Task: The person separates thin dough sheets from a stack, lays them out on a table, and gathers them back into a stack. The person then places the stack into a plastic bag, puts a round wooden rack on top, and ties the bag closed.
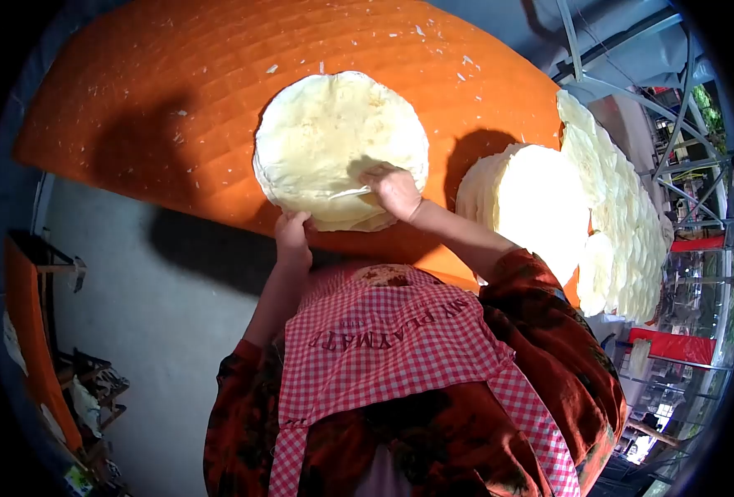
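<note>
A pile of thin, round, pale flatbreads (pixel 334 124) lies on the orange table, its edges slightly uneven. My left hand (pixel 292 236) is at the pile's near-left rim, with its fingers closed on the edge of a flatbread. Across the near-right part of the top sheet, my right hand (pixel 396 195) has its fingers drawn together on the flatbread. A short pale crease or lifted edge runs left from these fingertips. The fingertips are partly lost in shadow and glare.
A tall, brightly lit stack of flatbreads (pixel 541 207) stands to the right on the orange table (pixel 193 99). Beyond it, many overlapping sheets (pixel 624 224) hang or lean at the table's end. Pale flakes dot the tabletop. A metal frame (pixel 682 116) rises at far right, and an orange board (pixel 40 340) stands at left.
</note>
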Demonstrator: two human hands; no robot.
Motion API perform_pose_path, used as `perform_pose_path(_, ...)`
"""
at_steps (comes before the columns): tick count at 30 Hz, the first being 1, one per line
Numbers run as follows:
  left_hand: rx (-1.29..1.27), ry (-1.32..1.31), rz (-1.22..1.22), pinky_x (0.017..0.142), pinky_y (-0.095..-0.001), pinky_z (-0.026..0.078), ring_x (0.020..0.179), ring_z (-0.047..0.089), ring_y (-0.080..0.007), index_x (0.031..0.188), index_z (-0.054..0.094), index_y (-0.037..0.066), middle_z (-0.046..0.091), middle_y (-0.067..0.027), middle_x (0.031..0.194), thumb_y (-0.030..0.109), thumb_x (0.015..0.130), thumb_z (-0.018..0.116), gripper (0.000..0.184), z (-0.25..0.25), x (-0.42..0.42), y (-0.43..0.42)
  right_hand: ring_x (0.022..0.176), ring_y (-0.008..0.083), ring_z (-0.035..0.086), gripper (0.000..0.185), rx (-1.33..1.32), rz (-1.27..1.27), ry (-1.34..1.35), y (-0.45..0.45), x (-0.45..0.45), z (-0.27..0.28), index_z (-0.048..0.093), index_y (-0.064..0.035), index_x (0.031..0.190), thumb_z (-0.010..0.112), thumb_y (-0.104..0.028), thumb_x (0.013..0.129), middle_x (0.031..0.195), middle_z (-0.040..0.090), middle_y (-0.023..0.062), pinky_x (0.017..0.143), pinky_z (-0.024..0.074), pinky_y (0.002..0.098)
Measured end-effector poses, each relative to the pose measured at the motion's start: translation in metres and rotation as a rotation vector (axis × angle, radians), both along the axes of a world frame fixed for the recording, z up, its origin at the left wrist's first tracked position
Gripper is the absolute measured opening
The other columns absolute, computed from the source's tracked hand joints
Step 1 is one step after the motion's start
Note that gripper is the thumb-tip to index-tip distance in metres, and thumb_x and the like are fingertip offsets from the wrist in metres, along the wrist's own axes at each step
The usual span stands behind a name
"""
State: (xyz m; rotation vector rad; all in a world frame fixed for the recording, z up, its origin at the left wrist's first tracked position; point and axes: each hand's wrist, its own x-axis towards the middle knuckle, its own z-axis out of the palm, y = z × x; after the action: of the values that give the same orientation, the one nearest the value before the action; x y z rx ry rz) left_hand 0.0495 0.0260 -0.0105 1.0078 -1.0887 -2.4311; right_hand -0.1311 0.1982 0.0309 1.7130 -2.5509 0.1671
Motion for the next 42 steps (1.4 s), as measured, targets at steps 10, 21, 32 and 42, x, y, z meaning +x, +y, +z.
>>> perform_pose_path(10, 0.598, 0.189, 0.092, 0.097, -0.0482, 0.047, 0.104, 0.056, -0.0355, 0.119, 0.042, -0.002, 0.054, -0.0185, 0.111, 0.013, 0.087, 0.053, 0.037, 0.027, -0.010, -0.006, 0.117, 0.0303, 0.051, 0.061, -0.233, -0.051, -0.194, 0.000, 0.029, -0.001, 0.051, -0.0154, 0.130, 0.072, -0.027, 0.074, 0.131, 0.052, 0.0100, 0.091, 0.0471, 0.0411)
perform_pose_path(21, 0.197, -0.103, 0.052, 0.078, -0.0359, 0.052, 0.087, 0.061, -0.0224, 0.110, 0.042, 0.003, 0.056, -0.0112, 0.096, 0.007, 0.084, 0.057, 0.030, 0.008, 0.030, -0.006, 0.068, 0.0292, 0.065, 0.029, -0.396, 0.123, 0.133, -0.039, -0.043, 0.145, 0.070, -0.0148, 0.098, 0.057, -0.008, 0.073, 0.082, 0.067, 0.0127, 0.059, 0.0514, 0.0410)
perform_pose_path(32, -1.231, -0.076, -0.196, 0.088, -0.0381, 0.046, 0.100, 0.058, -0.0327, 0.101, 0.060, 0.000, 0.060, -0.0166, 0.103, 0.003, 0.079, 0.059, 0.022, 0.015, 0.024, 0.020, 0.073, 0.0312, 0.065, 0.027, 0.173, -0.111, -0.146, 0.002, -0.025, -0.007, 0.069, -0.0118, 0.097, 0.069, -0.025, 0.073, 0.085, 0.067, 0.0148, 0.062, 0.0512, 0.0422)
perform_pose_path(42, -0.891, 0.010, -0.099, 0.099, -0.0377, 0.038, 0.120, 0.047, -0.0274, 0.133, 0.041, 0.002, 0.049, -0.0141, 0.129, 0.012, 0.083, 0.069, 0.058, 0.024, -0.001, -0.041, 0.077, 0.0379, 0.064, 0.021, 0.045, 0.124, 0.249, -0.093, -0.092, 0.346, 0.068, -0.0014, 0.082, 0.065, -0.021, 0.075, 0.080, 0.064, 0.0227, 0.067, 0.0494, 0.0445)
